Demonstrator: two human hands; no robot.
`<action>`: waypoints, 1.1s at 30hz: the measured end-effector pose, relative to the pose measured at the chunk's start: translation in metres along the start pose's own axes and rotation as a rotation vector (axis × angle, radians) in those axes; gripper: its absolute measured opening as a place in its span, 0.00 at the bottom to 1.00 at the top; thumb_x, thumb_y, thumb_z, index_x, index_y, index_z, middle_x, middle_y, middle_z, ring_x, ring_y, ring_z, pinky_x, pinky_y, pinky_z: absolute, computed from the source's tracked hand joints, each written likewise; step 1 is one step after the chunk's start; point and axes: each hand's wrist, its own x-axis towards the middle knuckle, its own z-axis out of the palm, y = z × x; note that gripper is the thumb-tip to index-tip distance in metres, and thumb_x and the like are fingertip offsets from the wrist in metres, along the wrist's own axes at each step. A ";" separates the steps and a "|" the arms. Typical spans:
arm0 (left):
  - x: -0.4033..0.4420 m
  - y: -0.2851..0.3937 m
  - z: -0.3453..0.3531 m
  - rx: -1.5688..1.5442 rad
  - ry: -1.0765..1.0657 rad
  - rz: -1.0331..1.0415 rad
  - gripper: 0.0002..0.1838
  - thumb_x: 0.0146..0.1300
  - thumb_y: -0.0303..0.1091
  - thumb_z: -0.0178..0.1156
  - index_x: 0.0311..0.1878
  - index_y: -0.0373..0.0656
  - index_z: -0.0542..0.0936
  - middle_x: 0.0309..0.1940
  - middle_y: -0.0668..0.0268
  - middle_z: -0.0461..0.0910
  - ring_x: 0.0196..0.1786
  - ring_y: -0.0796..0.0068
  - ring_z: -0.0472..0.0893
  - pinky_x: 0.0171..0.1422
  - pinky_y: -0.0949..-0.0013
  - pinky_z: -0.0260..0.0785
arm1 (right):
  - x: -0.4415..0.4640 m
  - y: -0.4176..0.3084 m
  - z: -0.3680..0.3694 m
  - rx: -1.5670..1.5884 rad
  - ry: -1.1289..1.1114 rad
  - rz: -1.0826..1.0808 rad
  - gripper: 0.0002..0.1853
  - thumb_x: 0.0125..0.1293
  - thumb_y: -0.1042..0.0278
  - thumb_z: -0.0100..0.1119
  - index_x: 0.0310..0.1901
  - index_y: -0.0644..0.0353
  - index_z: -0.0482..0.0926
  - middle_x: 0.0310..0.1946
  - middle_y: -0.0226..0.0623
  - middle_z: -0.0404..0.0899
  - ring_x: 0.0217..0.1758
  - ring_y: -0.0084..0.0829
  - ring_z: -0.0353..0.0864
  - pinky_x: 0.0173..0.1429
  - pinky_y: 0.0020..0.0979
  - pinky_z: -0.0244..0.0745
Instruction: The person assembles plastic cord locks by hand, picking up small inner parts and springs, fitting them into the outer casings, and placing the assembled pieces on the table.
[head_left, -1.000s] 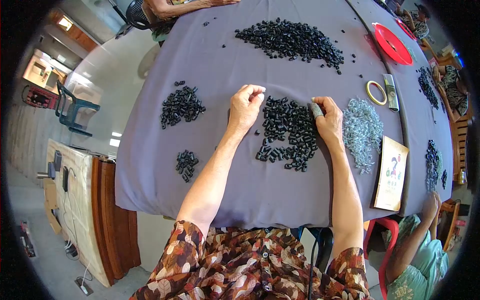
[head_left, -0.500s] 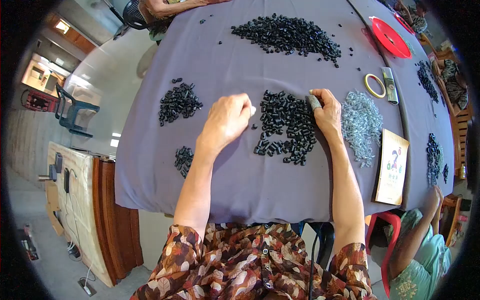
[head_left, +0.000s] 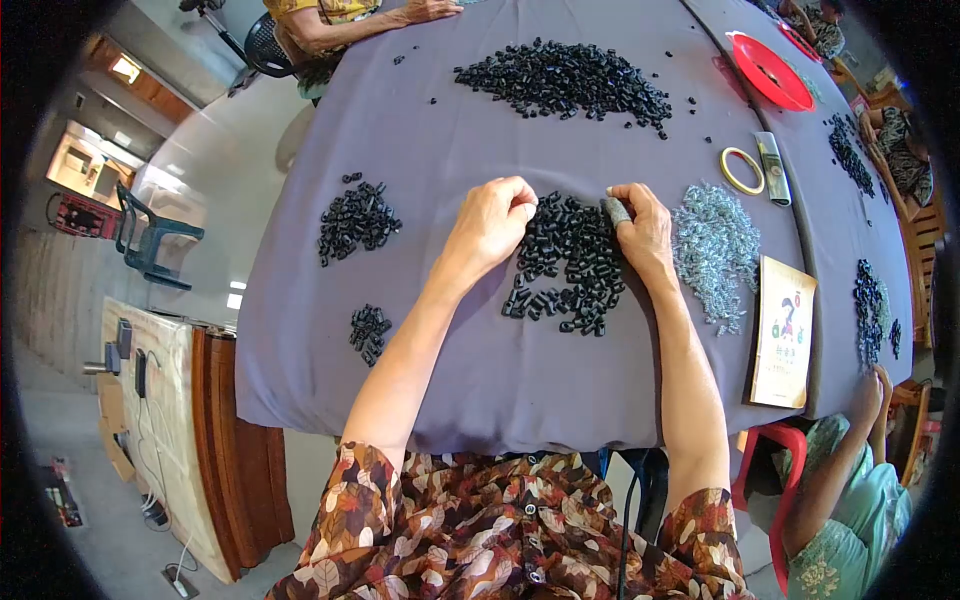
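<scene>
Black pieces (head_left: 585,255) lie between left hand (head_left: 490,225) and right hand (head_left: 646,230), clear pieces (head_left: 716,252) beyond the latter; black long axes point mixed ways. Fingers (head_left: 514,190) curl narrowly, any hold unclear.

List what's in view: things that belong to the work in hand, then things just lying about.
Likely in use:
central black pieces, between left hand and right hand
clear pieces beside the right hand, probably

Apparently just lying about:
yellow ring
booklet
red dish
green chair

No text can be read — the booklet's cover (head_left: 778,372) bears characters too small.
</scene>
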 end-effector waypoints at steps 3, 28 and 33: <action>0.027 -0.006 0.016 0.146 0.032 0.016 0.06 0.52 0.30 0.57 0.32 0.37 0.78 0.26 0.61 0.80 0.31 0.69 0.79 0.37 0.66 0.70 | 0.001 0.005 0.002 -0.031 0.012 -0.028 0.08 0.53 0.75 0.55 0.36 0.61 0.77 0.33 0.41 0.77 0.35 0.42 0.77 0.41 0.35 0.71; 0.029 -0.022 0.029 0.176 0.584 0.308 0.06 0.55 0.26 0.56 0.36 0.38 0.78 0.31 0.60 0.75 0.37 0.63 0.74 0.44 0.66 0.66 | 0.002 0.007 0.002 -0.019 0.007 -0.017 0.08 0.53 0.74 0.55 0.37 0.60 0.77 0.34 0.40 0.77 0.37 0.43 0.77 0.42 0.36 0.70; 0.012 -0.061 0.012 -0.323 0.602 0.014 0.06 0.63 0.28 0.53 0.41 0.37 0.75 0.31 0.72 0.73 0.32 0.86 0.69 0.38 0.80 0.65 | 0.001 0.006 0.003 -0.027 0.016 -0.019 0.08 0.53 0.74 0.55 0.36 0.60 0.77 0.32 0.40 0.77 0.35 0.42 0.77 0.41 0.35 0.71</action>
